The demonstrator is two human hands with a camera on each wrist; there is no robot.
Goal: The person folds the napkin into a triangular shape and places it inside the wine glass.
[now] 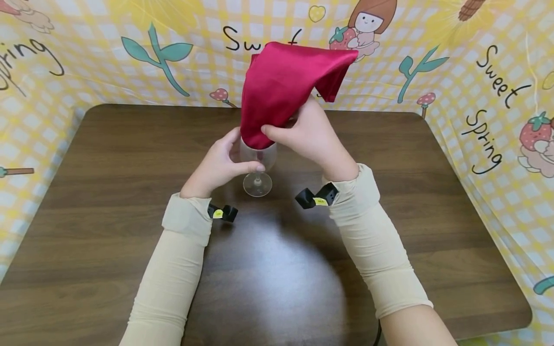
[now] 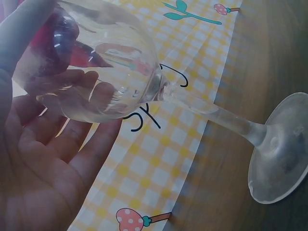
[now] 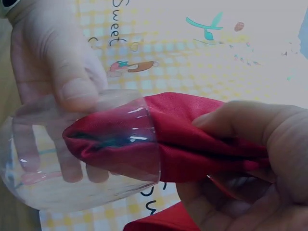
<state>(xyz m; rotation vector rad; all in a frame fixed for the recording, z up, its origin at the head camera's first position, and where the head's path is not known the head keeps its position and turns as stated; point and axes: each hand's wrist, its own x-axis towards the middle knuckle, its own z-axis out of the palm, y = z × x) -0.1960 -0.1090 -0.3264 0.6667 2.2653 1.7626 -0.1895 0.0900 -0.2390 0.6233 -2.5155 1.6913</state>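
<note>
A clear stemmed wine glass (image 1: 258, 184) stands near the middle of the table's far half. My left hand (image 1: 213, 166) holds its bowl, thumb in front and fingers behind. A folded crimson cloth napkin (image 1: 277, 86) rises from the bowl, its upper end drooping to the right. My right hand (image 1: 313, 139) pinches the napkin just above the rim. In the right wrist view, the napkin's rounded lower end (image 3: 103, 137) is inside the glass, short of the bowl's bottom. The left wrist view shows the stem (image 2: 216, 115) and the round foot (image 2: 284, 149).
Under the glass lies a dark brown wooden table (image 1: 108, 230) with rounded corners. A yellow checked cloth (image 1: 207, 57) with printed flowers and lettering hangs behind it and along its sides. Small black cameras (image 1: 318, 196) sit on both cream sleeves.
</note>
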